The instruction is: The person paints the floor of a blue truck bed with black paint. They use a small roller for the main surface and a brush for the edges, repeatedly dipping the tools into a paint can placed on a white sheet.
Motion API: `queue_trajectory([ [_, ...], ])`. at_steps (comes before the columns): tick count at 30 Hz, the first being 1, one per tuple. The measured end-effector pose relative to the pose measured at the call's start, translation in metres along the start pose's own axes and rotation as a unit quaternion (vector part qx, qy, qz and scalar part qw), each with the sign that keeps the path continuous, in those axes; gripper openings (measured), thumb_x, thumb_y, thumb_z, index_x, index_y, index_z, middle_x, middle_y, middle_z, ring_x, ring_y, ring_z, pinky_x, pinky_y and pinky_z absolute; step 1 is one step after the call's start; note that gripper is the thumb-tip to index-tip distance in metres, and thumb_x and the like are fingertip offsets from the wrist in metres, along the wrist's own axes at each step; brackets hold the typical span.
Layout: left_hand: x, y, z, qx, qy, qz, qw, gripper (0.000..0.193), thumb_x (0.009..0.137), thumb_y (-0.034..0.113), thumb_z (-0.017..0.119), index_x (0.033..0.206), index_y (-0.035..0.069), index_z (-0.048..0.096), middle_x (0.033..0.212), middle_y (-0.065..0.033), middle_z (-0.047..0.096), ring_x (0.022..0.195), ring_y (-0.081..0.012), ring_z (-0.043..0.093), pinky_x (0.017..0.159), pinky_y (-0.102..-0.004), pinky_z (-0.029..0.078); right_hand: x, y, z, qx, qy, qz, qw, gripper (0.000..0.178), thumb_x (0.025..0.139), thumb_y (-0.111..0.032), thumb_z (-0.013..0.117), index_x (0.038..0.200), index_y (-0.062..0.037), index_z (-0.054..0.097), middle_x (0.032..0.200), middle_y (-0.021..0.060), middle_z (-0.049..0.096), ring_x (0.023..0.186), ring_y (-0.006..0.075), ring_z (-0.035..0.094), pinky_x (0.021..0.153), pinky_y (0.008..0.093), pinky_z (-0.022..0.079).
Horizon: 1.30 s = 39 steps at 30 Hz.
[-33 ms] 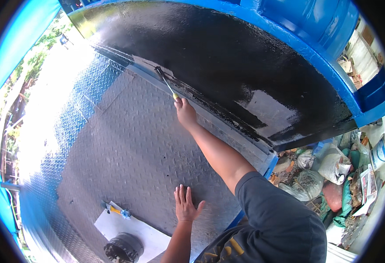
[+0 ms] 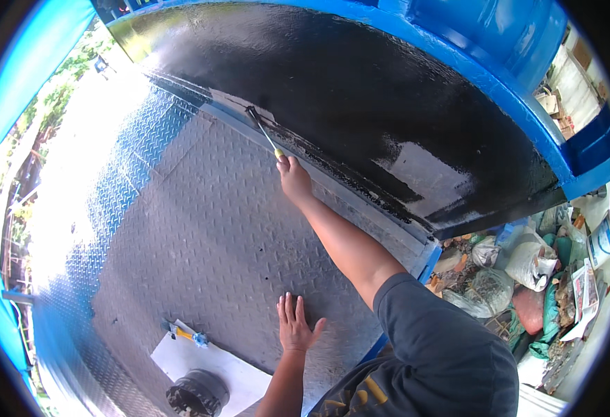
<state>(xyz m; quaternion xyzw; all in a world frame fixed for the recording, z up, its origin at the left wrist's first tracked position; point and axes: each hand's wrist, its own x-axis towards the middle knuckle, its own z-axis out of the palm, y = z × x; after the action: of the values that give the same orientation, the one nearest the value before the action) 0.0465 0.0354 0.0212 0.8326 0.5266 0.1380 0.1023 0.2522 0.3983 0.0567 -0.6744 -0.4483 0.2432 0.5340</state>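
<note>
My right hand (image 2: pixel 295 181), closed round the yellow handle, holds a small paint roller (image 2: pixel 269 137) at arm's length. Its black head lies along the lower edge of a wall panel (image 2: pixel 305 62) coated in wet-looking black paint, beside a bare grey strip (image 2: pixel 225 99). Farther right on that panel is a larger bare grey patch (image 2: pixel 426 177). Flat on the raised-pattern metal floor (image 2: pixel 208 229) rests my left hand (image 2: pixel 297 325), fingers stretched out, holding nothing. Left of it, a yellow-handled paintbrush (image 2: pixel 185 334) lies at the edge of a white board (image 2: pixel 242 372), with a black-smeared paint pot (image 2: pixel 197 394) standing on the board.
A bright blue frame (image 2: pixel 499 97) curves over the black panel. Beyond the floor's right edge lie several filled bags (image 2: pixel 527 260) and rubble. Blue sheeting (image 2: pixel 34 62) hangs along the left, where strong sunlight washes out part of the metal floor.
</note>
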Motion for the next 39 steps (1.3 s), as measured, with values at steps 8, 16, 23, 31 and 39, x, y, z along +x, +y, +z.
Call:
queue_trajectory([
  [8,-0.007,-0.004,0.003,0.002,0.003,-0.022,1.000,0.095,0.087,0.058,0.074,0.157,0.005,0.038,0.165,-0.0271,0.032,0.156,-0.0500,0.025,0.128,-0.0614,0.025,-0.094,0.038,-0.132,-0.042,-0.003,0.032,0.999,0.037,0.105,-0.045,0.059,0.111,-0.0077,0.062,0.101,0.0237,0.072,0.099,0.0497,0.067,0.078,0.0575,0.051],
  [16,-0.007,0.004,-0.003,0.008,-0.012,-0.033,0.999,0.089,0.094,0.056,0.069,0.158,0.004,0.036,0.168,-0.0242,0.029,0.159,-0.0460,0.018,0.131,-0.0557,0.020,-0.242,0.077,-0.319,-0.047,0.026,0.104,0.993,0.033,0.106,-0.037,0.063,0.119,-0.0065,0.066,0.089,0.0146,0.071,0.085,0.0328,0.071,0.075,0.0422,0.052],
  [23,-0.013,0.005,0.002,0.002,0.009,-0.035,0.999,0.086,0.095,0.055,0.068,0.159,0.006,0.037,0.169,-0.0222,0.030,0.159,-0.0447,0.018,0.131,-0.0547,0.022,-0.346,0.073,-0.425,-0.039,0.064,0.185,0.980,0.036,0.106,-0.028,0.064,0.132,-0.0035,0.065,0.097,0.0042,0.070,0.084,0.0140,0.065,0.078,0.0334,0.051],
  [31,-0.013,0.008,0.001,-0.008,0.010,-0.033,0.999,0.084,0.096,0.054,0.067,0.158,0.005,0.039,0.169,-0.0219,0.030,0.160,-0.0437,0.018,0.131,-0.0544,0.021,-0.384,0.082,-0.474,0.039,0.049,0.256,0.965,0.043,0.106,-0.027,0.064,0.140,-0.0019,0.061,0.103,0.0041,0.066,0.087,0.0098,0.060,0.076,0.0294,0.055],
  [39,-0.012,0.007,0.001,-0.002,0.004,-0.037,0.999,0.083,0.096,0.054,0.067,0.158,0.004,0.039,0.169,-0.0214,0.029,0.160,-0.0426,0.017,0.131,-0.0532,0.020,-0.374,0.076,-0.477,0.064,0.058,0.225,0.971,0.039,0.107,-0.027,0.064,0.138,-0.0040,0.061,0.098,0.0023,0.062,0.081,0.0089,0.058,0.070,0.0284,0.053],
])
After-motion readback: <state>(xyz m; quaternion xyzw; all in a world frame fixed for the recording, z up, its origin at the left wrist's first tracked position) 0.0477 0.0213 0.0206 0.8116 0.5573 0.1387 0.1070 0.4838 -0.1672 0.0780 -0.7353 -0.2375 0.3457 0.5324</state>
